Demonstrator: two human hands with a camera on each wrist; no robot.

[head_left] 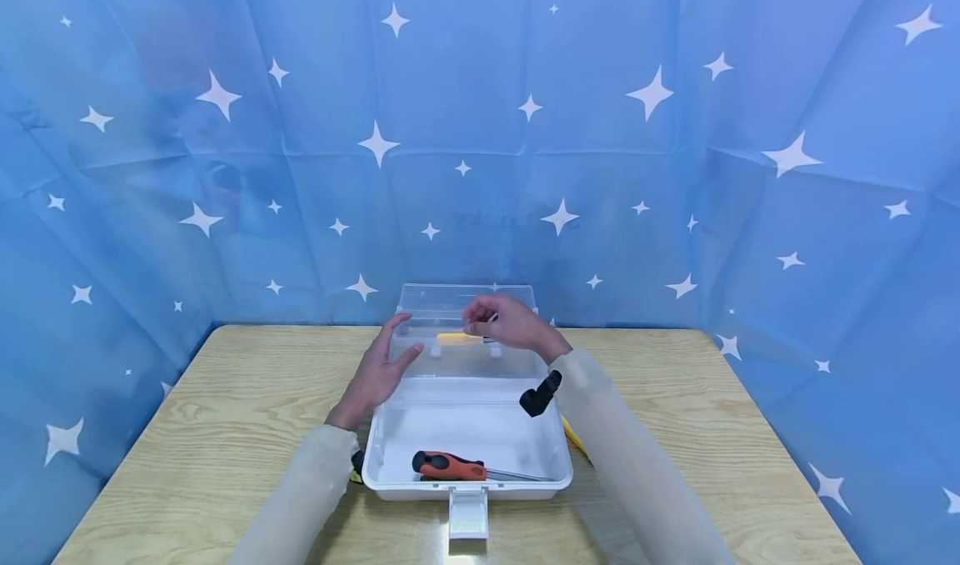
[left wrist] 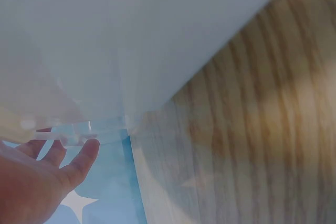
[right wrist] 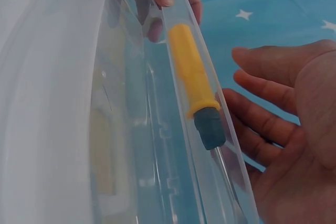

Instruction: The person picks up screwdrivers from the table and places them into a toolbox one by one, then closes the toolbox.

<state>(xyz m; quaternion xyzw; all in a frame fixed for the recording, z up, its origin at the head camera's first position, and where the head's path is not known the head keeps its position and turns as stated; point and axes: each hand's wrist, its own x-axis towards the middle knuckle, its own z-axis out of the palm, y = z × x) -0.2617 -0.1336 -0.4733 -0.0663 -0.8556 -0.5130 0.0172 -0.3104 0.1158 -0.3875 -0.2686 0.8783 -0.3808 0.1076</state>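
Yellow screwdriver (right wrist: 186, 61) in tray (right wrist: 207, 198), open toolbox (head_left: 465, 432)

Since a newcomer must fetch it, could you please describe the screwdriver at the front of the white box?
On the wooden table sits an open white box. Inside, along the edge with the latch, lies the screwdriver. Its red-and-black handle sets it apart from the yellow-handled screwdriver in the clear tray.

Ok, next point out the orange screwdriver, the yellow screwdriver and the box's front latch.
Orange screwdriver (head_left: 467, 469): head view, on its handle.
Yellow screwdriver (right wrist: 197, 85): right wrist view, on its yellow handle.
Front latch (head_left: 468, 515): head view, on its flap.
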